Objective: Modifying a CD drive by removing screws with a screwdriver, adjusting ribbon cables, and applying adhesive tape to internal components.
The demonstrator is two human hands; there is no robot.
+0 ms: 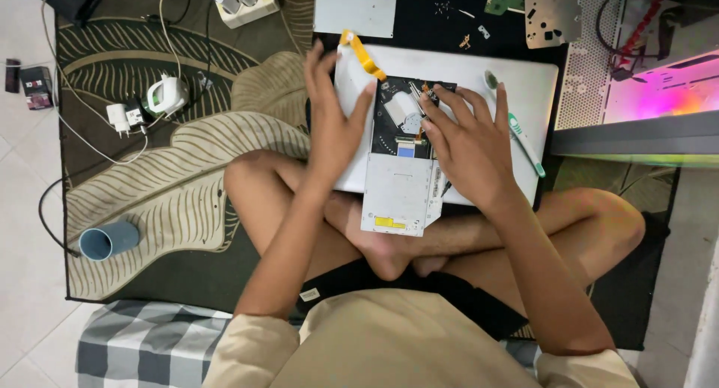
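A person sits cross-legged on a leaf-patterned rug (pixel 187 171) with a white laptop base (pixel 524 81) lying across the knees. The left hand (pixel 333 122) lies flat on the laptop's left part, its fingers (pixel 318 58) spread apart and pressing down, clamped on nothing; just beyond the fingertips an orange ribbon cable (pixel 363 55) curls over the laptop's edge. The right hand (pixel 468 144) rests over the open, dark inside of an optical drive (pixel 397 193), a silvery slab that sits between the two hands; its fingers (pixel 442 96) are spread and bent onto the exposed mechanism, and whether they pinch any small part cannot be told. Under the right fingers, toward the left thumb, lie a white round hub (pixel 404 111) and a small blue square label (pixel 406 151). Nearer the body than both hands, on the drive's metal cover, sits a narrow yellow rectangular label (pixel 389 222). Just beside the right little finger lies a toothbrush (pixel 517 129) with a white and green handle. Well beyond the fingertips lie a perforated metal plate (pixel 550 13), a small green circuit board (pixel 498 2) and a plain grey panel (pixel 356 10). Far to the left of the left hand are a blue cup (pixel 108 240) on its side, white chargers (pixel 146 107) with cables, and a small dark red-marked packet (pixel 36 85) on the tiled floor.
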